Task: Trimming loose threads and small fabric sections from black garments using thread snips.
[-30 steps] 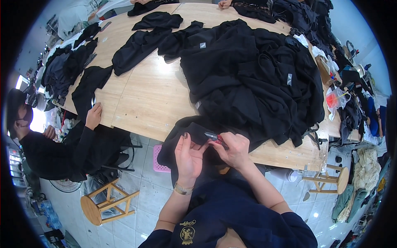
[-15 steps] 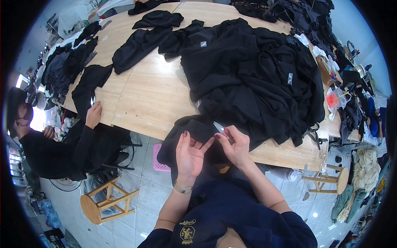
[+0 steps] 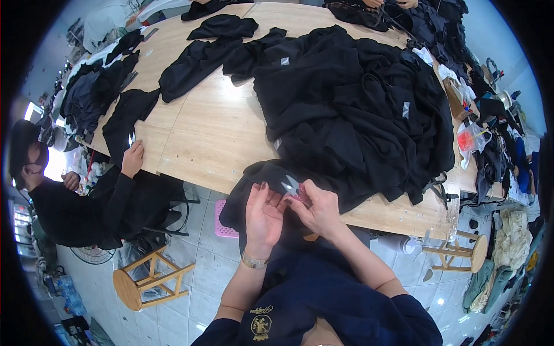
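My right hand [image 3: 317, 209] is closed around small thread snips [image 3: 289, 185] with a reddish handle. Their two bright blades stand apart and point up and left over black cloth. Palm up, my left hand [image 3: 264, 222] has its fingers curled at a black garment [image 3: 239, 202], which hangs over the table's front edge; its thumb and fingers seem to pinch the cloth. The fingertips of both hands are close together. Any thread between them is too small to make out. Just beyond lies a big heap of black garments [image 3: 352, 98] with small pale labels.
The wooden table [image 3: 208, 138] spreads ahead, with more black pieces [image 3: 199, 66] on it. At the left a seated co-worker [image 3: 75, 202] holds snips by black cloth; another person's hands show at the far edge. Wooden stools [image 3: 128, 288] and a pink plastic stool [image 3: 224, 222] stand below.
My right hand has moved slightly left and turned, bringing the snips' blades further left over the cloth, and they now show spread. My left fingers have curled in. Hands have appeared at the far edge.
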`<state>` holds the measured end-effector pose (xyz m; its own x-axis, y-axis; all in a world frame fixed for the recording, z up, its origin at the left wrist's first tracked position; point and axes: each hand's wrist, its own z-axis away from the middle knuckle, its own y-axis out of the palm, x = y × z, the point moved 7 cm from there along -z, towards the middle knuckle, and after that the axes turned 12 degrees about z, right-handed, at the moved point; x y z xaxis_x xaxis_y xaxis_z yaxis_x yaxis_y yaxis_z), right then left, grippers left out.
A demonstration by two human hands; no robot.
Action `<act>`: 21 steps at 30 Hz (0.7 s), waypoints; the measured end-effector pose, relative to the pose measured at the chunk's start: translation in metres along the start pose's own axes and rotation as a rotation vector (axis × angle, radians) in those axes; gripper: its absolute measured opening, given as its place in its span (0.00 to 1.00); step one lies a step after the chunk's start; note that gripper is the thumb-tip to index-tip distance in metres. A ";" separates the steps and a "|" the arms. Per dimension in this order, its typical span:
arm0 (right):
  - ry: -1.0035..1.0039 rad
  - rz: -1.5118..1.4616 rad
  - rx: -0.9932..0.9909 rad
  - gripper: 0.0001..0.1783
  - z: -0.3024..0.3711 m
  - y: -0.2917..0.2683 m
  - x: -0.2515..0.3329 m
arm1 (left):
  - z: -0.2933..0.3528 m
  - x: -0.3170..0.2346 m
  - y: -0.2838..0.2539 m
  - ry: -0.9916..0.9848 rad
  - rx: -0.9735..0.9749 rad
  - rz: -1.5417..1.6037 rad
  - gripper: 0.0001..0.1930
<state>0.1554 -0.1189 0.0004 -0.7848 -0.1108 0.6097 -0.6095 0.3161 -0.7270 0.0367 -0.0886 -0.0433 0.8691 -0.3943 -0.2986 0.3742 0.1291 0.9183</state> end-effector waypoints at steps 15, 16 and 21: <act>-0.182 0.198 -0.164 0.18 0.006 -0.006 0.010 | 0.001 0.003 0.005 0.009 0.071 0.005 0.08; -0.177 0.197 -0.167 0.18 0.006 -0.006 0.010 | 0.002 0.004 0.005 0.013 0.065 -0.006 0.08; -0.179 0.188 -0.163 0.18 0.005 -0.006 0.012 | 0.003 0.002 0.006 0.027 0.056 -0.030 0.09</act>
<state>0.1491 -0.1271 0.0100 -0.8985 -0.1955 0.3931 -0.4365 0.4927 -0.7528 0.0397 -0.0910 -0.0378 0.8663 -0.3729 -0.3324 0.3821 0.0662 0.9217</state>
